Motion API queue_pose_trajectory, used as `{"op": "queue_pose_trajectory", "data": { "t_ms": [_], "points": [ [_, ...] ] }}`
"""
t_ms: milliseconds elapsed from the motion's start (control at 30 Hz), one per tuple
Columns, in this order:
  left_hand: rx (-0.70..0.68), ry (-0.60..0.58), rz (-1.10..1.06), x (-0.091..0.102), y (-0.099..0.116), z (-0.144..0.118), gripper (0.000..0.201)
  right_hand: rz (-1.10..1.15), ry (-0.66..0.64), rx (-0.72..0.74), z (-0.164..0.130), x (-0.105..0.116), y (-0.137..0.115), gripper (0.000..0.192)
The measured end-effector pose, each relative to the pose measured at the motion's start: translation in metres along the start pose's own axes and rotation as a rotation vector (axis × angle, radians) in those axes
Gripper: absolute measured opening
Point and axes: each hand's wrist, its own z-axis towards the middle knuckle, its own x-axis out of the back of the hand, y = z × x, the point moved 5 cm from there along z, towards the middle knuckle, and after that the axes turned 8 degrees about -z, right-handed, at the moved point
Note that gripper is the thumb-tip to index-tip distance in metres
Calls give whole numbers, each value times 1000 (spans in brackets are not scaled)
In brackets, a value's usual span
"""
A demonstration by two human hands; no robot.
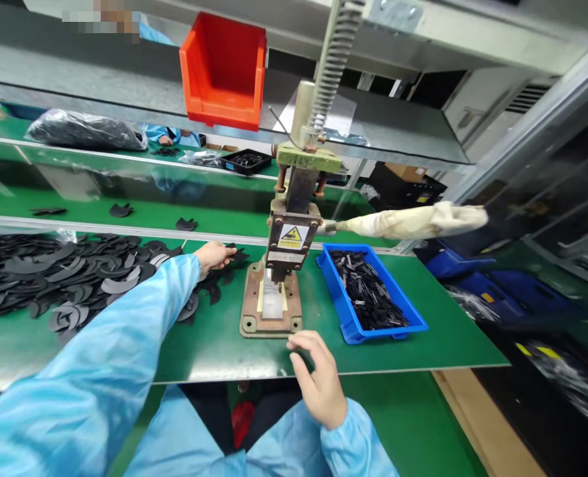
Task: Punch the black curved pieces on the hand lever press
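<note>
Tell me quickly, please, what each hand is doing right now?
Left hand: reaching into the pile of black parts; grip cannot be told.
Right hand: loosely curled, holding nothing, resting before the press.

We see our left hand (215, 255) at ten o'clock of the press (280, 265), resting on the pile of black parts (59, 278). Our right hand (318, 379) lies at six o'clock, fingers curled. A blue tray (349, 324) sits at three o'clock.
</note>
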Motion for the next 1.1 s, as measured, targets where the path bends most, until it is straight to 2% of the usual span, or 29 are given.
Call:
{"op": "queue_pose_trajectory", "data": {
  "t_ms": [67, 133, 200, 267, 333, 367, 433, 567, 633, 733, 833, 967, 1100],
  "points": [
    [-35, 24, -35, -18, 15, 22, 27, -26, -3, -4, -4, 14, 0, 28],
    [-63, 50, -73, -34, 21, 33, 21, -81, 27, -9, -4, 36, 4, 26],
    [-80, 61, -91, -44, 17, 34, 14, -164, 75, -15, 0, 65, 15, 22],
    [-107, 56, -92, -48, 7, 25, 13, -289, 90, -66, 10, 96, 37, 19],
    [-159, 55, -86, -46, -6, 8, 17, -480, 23, -193, 25, 123, 70, 27],
    [-190, 56, -82, -44, -14, -3, 19, -609, -68, -278, 34, 134, 90, 33],
    [-262, 63, -79, -41, -31, -31, 26, -707, -179, -355, 54, 151, 124, 40],
    [-393, 10, -156, -44, -73, -92, 44, -802, -416, -429, 85, 158, 173, 58],
    [-406, -12, -187, -47, -95, -115, 47, -833, -498, -452, 93, 153, 184, 53],
    [-423, -38, -182, -51, -114, -136, 46, -870, -546, -450, 97, 144, 186, 31],
    [-438, -69, -194, -51, -116, -142, 44, -884, -533, -428, 96, 140, 178, 18],
    [-436, -72, -197, -50, -112, -141, 42, -872, -422, -388, 94, 146, 160, 26],
    [-430, -58, -179, -49, -108, -143, 42, -804, -220, -309, 99, 156, 136, 28]
  ]
}}
